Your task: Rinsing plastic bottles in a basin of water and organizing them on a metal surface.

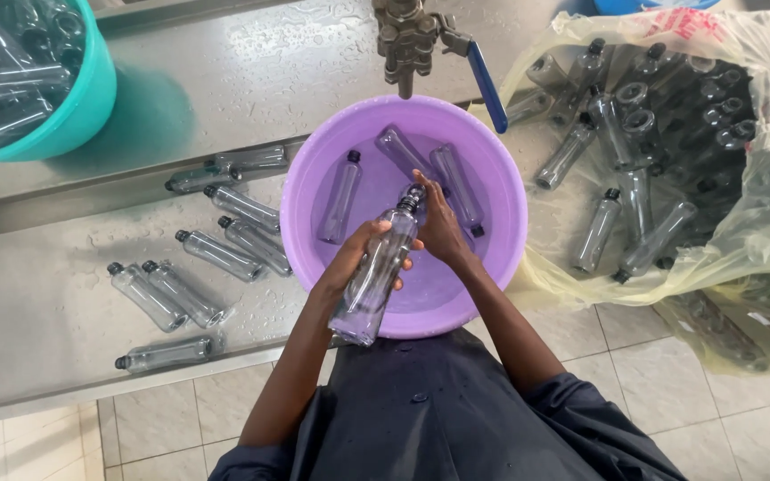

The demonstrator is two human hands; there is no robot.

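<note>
My left hand point(356, 258) is wrapped round the body of a clear plastic bottle with a black cap point(376, 272), fingers clasped on it, holding it tilted over the near rim of the round purple plastic basin point(501, 223). My right hand point(438, 227) is up at the bottle's neck, fingers closed about the cap point(413, 198), though from here I can't quite tell whether they're twisting it or only steadying it. Water sits in the basin, with three more clear bottles point(342, 198) lying in it, right under the metal tap with the blue lever point(487, 87). Washing one bottle at a time, I'd say, and this one is mid-rinse. On the wet steel worktop point(37, 303) to my left lies a row of capped bottles point(220, 254); to my right, a yellowish plastic sack point(759, 223) full of more. Next calls for a firm grip: it's slippery.
</note>
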